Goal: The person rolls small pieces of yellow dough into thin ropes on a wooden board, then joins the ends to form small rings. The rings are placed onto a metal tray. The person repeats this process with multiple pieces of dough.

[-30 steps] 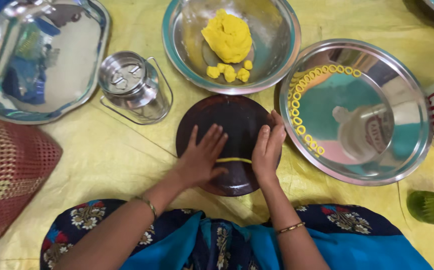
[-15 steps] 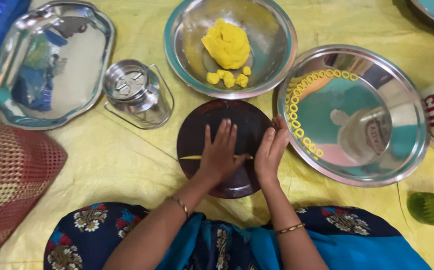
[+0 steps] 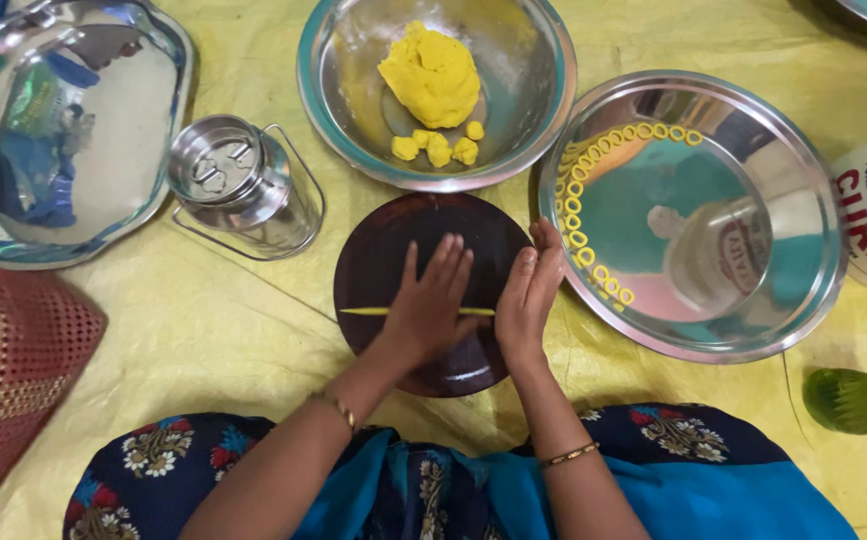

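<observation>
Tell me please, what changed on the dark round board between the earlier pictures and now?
The left hand slid left across the dark round board, and the yellow dough strip under it grew longer, its thin end now poking out to the left. The right hand stayed on edge at the board's right side. Bowl, plates and can kept their places.

Both forearms are bare, each wrist ringed by a thin gold bangle (image 3: 567, 455), above a dark navy garment (image 3: 203, 465) printed with flowers and bright blue cloth (image 3: 733, 500).
</observation>
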